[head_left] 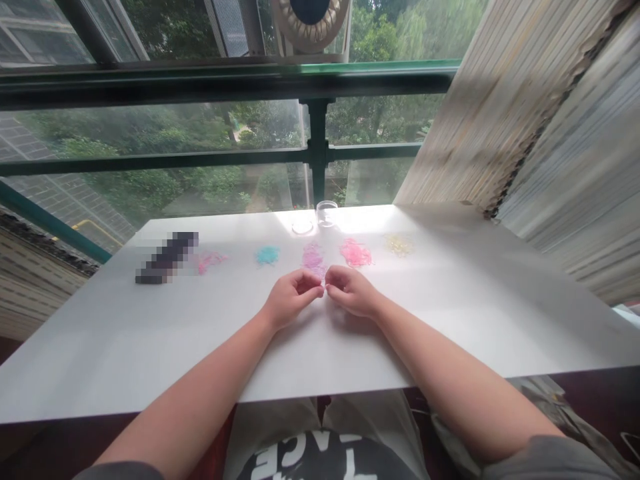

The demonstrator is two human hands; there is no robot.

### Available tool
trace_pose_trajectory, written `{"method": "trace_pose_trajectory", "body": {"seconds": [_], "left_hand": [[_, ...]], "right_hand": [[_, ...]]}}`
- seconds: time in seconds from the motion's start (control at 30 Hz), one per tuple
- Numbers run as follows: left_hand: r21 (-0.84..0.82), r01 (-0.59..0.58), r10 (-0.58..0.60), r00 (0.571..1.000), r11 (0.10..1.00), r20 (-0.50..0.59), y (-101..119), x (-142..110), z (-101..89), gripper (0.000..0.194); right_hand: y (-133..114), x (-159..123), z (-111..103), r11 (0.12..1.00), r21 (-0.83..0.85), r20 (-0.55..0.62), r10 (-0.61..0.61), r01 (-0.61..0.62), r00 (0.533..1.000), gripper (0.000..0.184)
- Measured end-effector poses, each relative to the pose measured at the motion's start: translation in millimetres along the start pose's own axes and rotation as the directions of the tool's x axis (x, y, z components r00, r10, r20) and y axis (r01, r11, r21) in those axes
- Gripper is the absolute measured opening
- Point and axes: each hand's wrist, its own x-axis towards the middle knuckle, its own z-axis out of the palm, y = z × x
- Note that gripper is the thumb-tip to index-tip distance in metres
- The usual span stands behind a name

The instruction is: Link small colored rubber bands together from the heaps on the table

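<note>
My left hand (294,293) and my right hand (351,291) meet fingertip to fingertip above the white table (200,347). Both are closed in a pinch; whatever is between the fingers is too small to make out. Just beyond them lies a purple pile (313,257) of thin strands that look like small rubber bands, its near end close to my fingertips. Similar piles spread out in a row: a pink-purple pile (211,261) and a turquoise pile (267,255) to the left, a bright pink pile (356,253) and a pale yellow pile (399,245) to the right.
A clear round container (327,214) stands at the table's far edge, beside a clear round lid (303,227). A dark, pixelated object (167,258) lies at the left. Behind are a green window railing (225,87), a fan (313,23) and a striped curtain (470,113).
</note>
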Motion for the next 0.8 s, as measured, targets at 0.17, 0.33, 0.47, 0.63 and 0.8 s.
{"method": "trace_pose_trajectory", "body": {"seconds": [0.17, 0.33, 0.47, 0.63, 0.8], "left_hand": [[0.025, -0.008, 0.008, 1.000, 1.000, 0.008, -2.4, 0.7, -3.7, 0.024], [0.049, -0.018, 0.017, 1.000, 0.999, 0.017, -2.7, 1.6, -6.2, 0.023], [0.068, -0.024, 0.021, 0.999, 0.997, 0.037, -1.0, 2.2, -6.3, 0.021], [0.087, -0.049, 0.046, 0.998, 0.995, 0.043, -0.4, 1.6, -6.6, 0.020], [0.094, -0.078, 0.073, 0.996, 0.993, 0.057, -2.1, -0.2, -6.7, 0.017]], "right_hand": [[-0.8, -1.1, -1.3, 0.999, 0.049, 0.052, 0.013, -0.016, 0.999, 0.006], [0.5, -1.1, -2.4, 0.999, 0.034, 0.034, 0.024, -0.026, 0.999, 0.009], [1.4, -1.3, -1.7, 0.999, 0.018, 0.021, 0.029, -0.029, 0.999, 0.007], [1.9, -1.2, 0.0, 0.997, 0.041, 0.040, 0.063, -0.065, 0.997, 0.004], [1.4, -1.6, 1.8, 0.991, 0.098, 0.050, 0.084, -0.088, 0.995, 0.002]]}}
